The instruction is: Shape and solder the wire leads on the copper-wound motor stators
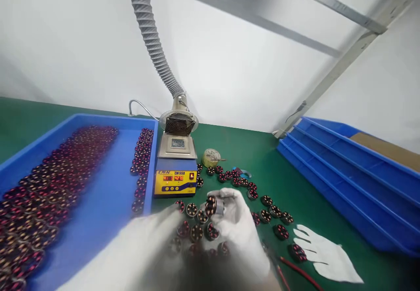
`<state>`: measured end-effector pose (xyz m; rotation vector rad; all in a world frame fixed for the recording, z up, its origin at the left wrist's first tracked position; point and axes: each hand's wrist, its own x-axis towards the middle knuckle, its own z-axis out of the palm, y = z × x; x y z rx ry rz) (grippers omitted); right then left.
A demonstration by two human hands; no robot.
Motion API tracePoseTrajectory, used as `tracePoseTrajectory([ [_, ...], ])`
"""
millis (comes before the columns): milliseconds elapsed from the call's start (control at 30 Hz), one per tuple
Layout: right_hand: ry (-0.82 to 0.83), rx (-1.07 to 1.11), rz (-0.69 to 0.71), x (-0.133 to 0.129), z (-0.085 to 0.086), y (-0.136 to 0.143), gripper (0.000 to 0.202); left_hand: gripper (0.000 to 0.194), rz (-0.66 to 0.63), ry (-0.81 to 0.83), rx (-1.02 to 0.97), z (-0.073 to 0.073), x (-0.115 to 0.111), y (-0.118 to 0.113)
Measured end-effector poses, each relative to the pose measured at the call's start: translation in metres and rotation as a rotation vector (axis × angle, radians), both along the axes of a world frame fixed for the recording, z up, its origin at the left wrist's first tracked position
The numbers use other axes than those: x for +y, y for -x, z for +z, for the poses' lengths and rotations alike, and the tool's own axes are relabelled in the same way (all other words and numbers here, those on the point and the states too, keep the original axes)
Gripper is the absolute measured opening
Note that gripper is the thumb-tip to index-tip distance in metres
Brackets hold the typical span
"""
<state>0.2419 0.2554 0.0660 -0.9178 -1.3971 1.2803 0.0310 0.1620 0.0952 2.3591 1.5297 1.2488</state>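
Observation:
My right hand (234, 219), in a white glove, is closed around a wound motor stator (211, 205) with its coils turned left. My left hand (152, 227), also gloved, reaches over the bench, its fingertips at the edge of another stator (180, 206). Blur smears those fingers, so their grip is unclear. Several more stators (197, 233) lie between and below the hands, some coils copper, others reddish. Just behind is a yellow-and-blue solder pot (175, 182) with a lit red display.
On the left stands a blue tray (108, 229) holding many stators. A round tin (211, 158) sits behind scattered stators. To the right lie a white glove (328, 256) and a red-handled tool (300, 272), near stacked blue trays (348, 186). A grey duct hose (152, 37) hangs above the pot.

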Motion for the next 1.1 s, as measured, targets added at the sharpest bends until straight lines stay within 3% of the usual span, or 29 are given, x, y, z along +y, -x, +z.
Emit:
tracePoseTrajectory([
  [100,0.033,0.262,-0.005,-0.035,-0.001,0.027,0.040,0.065,0.035,-0.032,0.151,-0.001,0.002,-0.035],
  [200,0.054,0.263,0.065,-0.051,0.003,0.039,0.029,0.046,0.127,-0.080,0.080,-0.006,0.001,-0.052],
  [400,0.032,0.108,0.246,-0.049,0.019,0.016,0.016,0.018,-0.005,0.018,-0.108,-0.006,-0.009,-0.051],
  [467,-0.007,0.077,0.231,-0.048,0.020,0.013,0.011,0.018,-0.013,-0.042,-0.086,-0.006,-0.009,-0.051],
  [533,0.005,0.133,0.194,-0.047,0.021,0.013,0.019,0.018,0.021,-0.131,-0.036,-0.006,-0.007,-0.054],
  [700,0.238,0.563,-0.017,-0.047,0.019,0.011,0.015,0.014,0.122,-0.243,0.049,-0.006,-0.003,-0.055],
  [800,0.263,0.414,0.079,-0.052,0.013,0.013,0.026,0.014,0.136,-0.256,0.063,-0.010,-0.001,-0.052],
  [867,0.322,0.333,0.203,-0.055,0.008,0.019,0.040,0.016,0.120,-0.201,-0.017,-0.015,0.001,-0.051],
  [967,0.379,0.344,0.244,-0.057,0.001,0.028,0.041,0.030,-0.003,-0.005,-0.235,-0.021,0.003,-0.051],
  [1100,0.440,0.418,0.274,-0.056,-0.003,0.032,0.044,0.023,-0.175,0.209,-0.465,-0.010,0.005,-0.048],
])
